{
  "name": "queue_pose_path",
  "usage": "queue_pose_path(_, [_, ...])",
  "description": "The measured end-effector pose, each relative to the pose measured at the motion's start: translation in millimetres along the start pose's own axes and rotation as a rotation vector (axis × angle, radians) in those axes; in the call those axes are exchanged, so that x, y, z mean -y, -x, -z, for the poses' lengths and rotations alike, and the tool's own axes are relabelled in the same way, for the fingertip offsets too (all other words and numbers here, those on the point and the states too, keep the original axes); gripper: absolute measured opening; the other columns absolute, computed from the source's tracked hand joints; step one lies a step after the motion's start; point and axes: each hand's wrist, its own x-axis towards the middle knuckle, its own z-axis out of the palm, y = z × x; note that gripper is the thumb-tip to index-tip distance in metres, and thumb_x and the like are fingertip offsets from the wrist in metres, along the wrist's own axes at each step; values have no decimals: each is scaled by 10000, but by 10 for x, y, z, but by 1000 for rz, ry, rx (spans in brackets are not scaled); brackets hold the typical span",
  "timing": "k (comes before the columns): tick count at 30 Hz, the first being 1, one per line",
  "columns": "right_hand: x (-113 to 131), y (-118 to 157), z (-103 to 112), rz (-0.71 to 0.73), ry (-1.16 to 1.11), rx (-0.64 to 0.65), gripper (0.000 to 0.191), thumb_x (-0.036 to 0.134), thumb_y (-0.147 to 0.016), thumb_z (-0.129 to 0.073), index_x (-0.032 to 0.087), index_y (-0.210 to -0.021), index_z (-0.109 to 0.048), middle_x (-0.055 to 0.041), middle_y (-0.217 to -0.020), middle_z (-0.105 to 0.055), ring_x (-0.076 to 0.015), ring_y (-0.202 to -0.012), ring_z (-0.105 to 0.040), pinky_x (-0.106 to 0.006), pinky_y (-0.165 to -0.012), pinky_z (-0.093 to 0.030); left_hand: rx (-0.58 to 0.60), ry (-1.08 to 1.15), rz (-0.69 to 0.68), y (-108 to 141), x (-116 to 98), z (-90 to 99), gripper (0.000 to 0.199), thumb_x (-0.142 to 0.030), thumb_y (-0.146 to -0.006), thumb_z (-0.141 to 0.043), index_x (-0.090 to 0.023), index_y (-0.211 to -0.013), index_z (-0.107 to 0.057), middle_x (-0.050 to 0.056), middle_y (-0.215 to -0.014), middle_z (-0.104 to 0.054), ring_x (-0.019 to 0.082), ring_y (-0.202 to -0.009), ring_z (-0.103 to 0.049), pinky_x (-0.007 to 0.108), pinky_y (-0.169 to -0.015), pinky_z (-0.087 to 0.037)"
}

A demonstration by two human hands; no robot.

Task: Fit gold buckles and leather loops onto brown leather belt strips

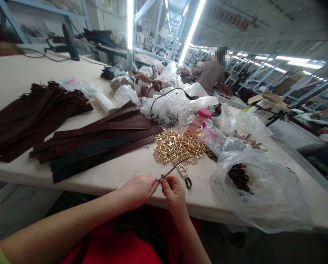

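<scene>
Close together at the table's front edge, both hands pinch a thin dark strap (176, 165). My left hand (142, 189) is closed on its near end. My right hand (174, 190) is closed around it just beside, where a small brown loop (162, 176) shows at the fingertips. The strap's free end reaches up and right over the table. To the right of my right hand lie a dark loop (188, 182) and a gold buckle (181, 171). Behind them is a heap of gold buckles (177, 146). Finger overlap hides how the strap passes through the loop.
Dark brown leather straps (106, 135) are fanned out at left, beside another bundle (34, 113). At right, an open plastic bag (262, 194) holds dark loops (239, 176). A pink-lidded bottle (199, 121) stands behind the buckles. Another person (212, 73) is in the background.
</scene>
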Motion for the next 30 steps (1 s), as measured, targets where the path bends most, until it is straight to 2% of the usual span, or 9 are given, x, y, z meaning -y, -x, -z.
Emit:
queue_pose_path(6, [44, 45, 19, 33, -22, 99, 209, 388, -826, -502, 196, -749, -473, 51, -598, -414, -101, -548, -390, -222, -522, -342, 179, 755, 152, -89, 63, -120, 392, -448, -848, -300, -161, -713, -531, 1, -620, -557, 146, -565, -514, 226, -503, -379])
queue_pose_path(10, [89, 62, 90, -31, -90, 160, 231, 399, -818, -516, 192, -730, -461, 60, -577, -387, -87, -519, -352, -210, -494, -314, 178, 1063, 256, -52, 31, -224, 388, -496, -806, -372, -148, -749, -532, -20, -607, -511, 123, -537, -450, 216, -474, -352])
queue_pose_path(13, [106, 93, 145, -45, -115, 188, 238, 409, -818, -514, 190, -735, -467, 55, -592, -407, -89, -530, -375, -211, -507, -331, 118, 930, 103, 14, -22, -162, 389, -441, -850, -324, -145, -770, -563, 0, -683, -561, 133, -620, -488, 216, -548, -379])
queue_pose_path(16, [125, 109, 165, -31, -3, 162, 250, 418, -814, -513, 185, -725, -494, 44, -590, -439, -100, -541, -407, -223, -518, -343, 7, 450, -34, 56, -63, -68, 371, -371, -890, -282, -167, -781, -571, 25, -737, -611, 158, -665, -540, 237, -601, -389])
queue_pose_path(18, [143, 107, 145, 2, 141, 93, 249, 410, -801, -536, 182, -702, -512, 39, -581, -458, -106, -542, -416, -229, -525, -340, -67, 128, -36, 64, -78, -45, 338, -333, -896, -289, -175, -783, -566, 45, -727, -625, 180, -644, -564, 256, -586, -388])
queue_pose_path(20, [159, 105, 106, 47, 242, 27, 234, 389, -802, -541, 184, -692, -519, 32, -591, -485, -114, -558, -436, -235, -543, -345, -106, -64, -27, 63, -84, -56, 325, -302, -898, -291, -178, -773, -564, 57, -704, -632, 195, -621, -579, 264, -564, -390])
queue_pose_path(23, [152, 118, 49, 115, 287, -12, 207, 365, -833, -494, 191, -722, -515, 22, -613, -512, -129, -577, -466, -244, -558, -357, -115, -115, -23, 62, -83, -89, 357, -319, -912, -266, -185, -782, -570, 55, -691, -638, 193, -605, -589, 257, -548, -388])
queue_pose_path(28, [53, 128, 54, 178, 343, -20, 211, 372, -852, -461, 194, -751, -513, 11, -642, -536, -142, -602, -494, -254, -580, -369, -53, 49, -31, 77, -76, -58, 379, -358, -919, -238, -209, -832, -575, 28, -729, -646, 172, -632, -582, 236, -550, -364])
queue_pose_path(30, [0, 80, 121, 174, 374, -98, 232, 392, -857, -453, 191, -755, -512, 7, -653, -539, -147, -614, -497, -262, -591, -367, -12, 67, -25, 106, -78, 7, 361, -348, -905, -265, -204, -794, -577, 30, -724, -638, 172, -631, -567, 236, -551, -353])
